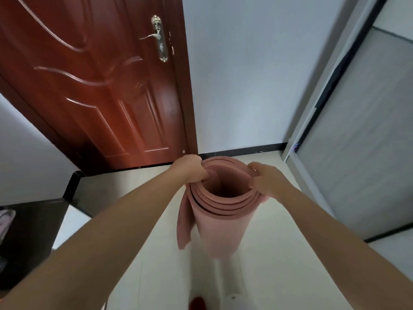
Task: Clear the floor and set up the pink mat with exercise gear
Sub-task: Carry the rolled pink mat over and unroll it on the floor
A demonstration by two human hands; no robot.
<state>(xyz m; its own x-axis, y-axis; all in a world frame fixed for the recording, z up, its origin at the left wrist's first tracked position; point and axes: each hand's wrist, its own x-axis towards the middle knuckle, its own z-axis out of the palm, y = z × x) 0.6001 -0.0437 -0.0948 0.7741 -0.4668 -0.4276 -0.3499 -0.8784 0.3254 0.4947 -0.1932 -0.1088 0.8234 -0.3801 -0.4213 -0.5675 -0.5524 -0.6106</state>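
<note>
Holding the pink mat upright by its top rim, I've got it rolled in loose coils and standing on end over the pale floor, near the corner between the red-brown door and the white wall. Left hand is clamped on the far-left edge of the roll, fingers tucked inside the coil; right hand pinches the right edge the same way, so each grip is closed on the mat. One outer flap hangs loose down the left side. By my reckoning we're early on: the mat is in hand but not unrolled or laid flat, and I see no exercise gear in view at all. The floor around the roll looks mostly bare, though something red sits at the bottom edge, too cut off to identify. Unrolling, positioning and fetching gear all remain.
</note>
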